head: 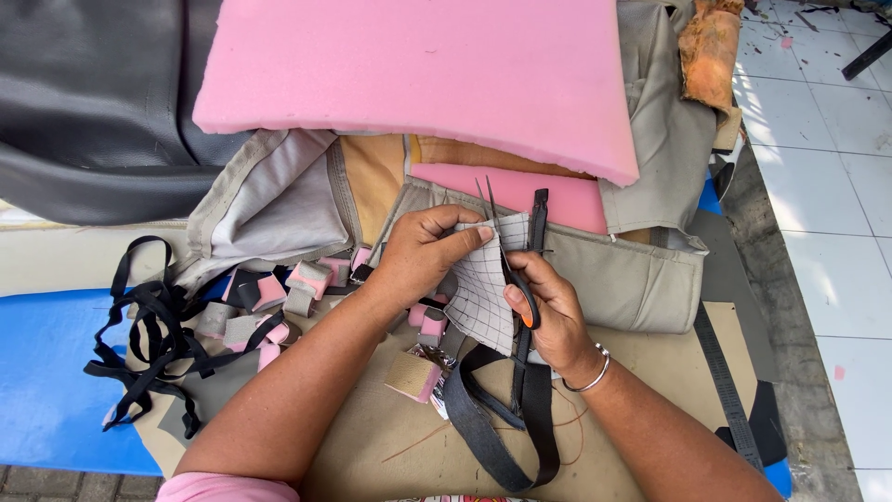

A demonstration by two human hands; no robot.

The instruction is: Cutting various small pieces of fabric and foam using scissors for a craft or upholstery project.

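My left hand (423, 253) pinches the upper edge of a grey checked fabric piece (485, 296) and holds it upright. In my right hand (548, 307) is a pair of scissors (506, 256) with orange handles; their blades point up and are open along the fabric's right edge. A black strap with a plastic buckle (537, 218) runs up just behind my right hand. A silver bangle sits on my right wrist.
A thick pink foam slab (418, 74) lies at the top over beige fabric covers (641, 270). Small pink-and-beige foam scraps (279, 307) and a tangle of black straps (149, 335) lie left on a blue surface (46, 372). Black webbing loops (506, 418) rest below the hands. White tiled floor is right.
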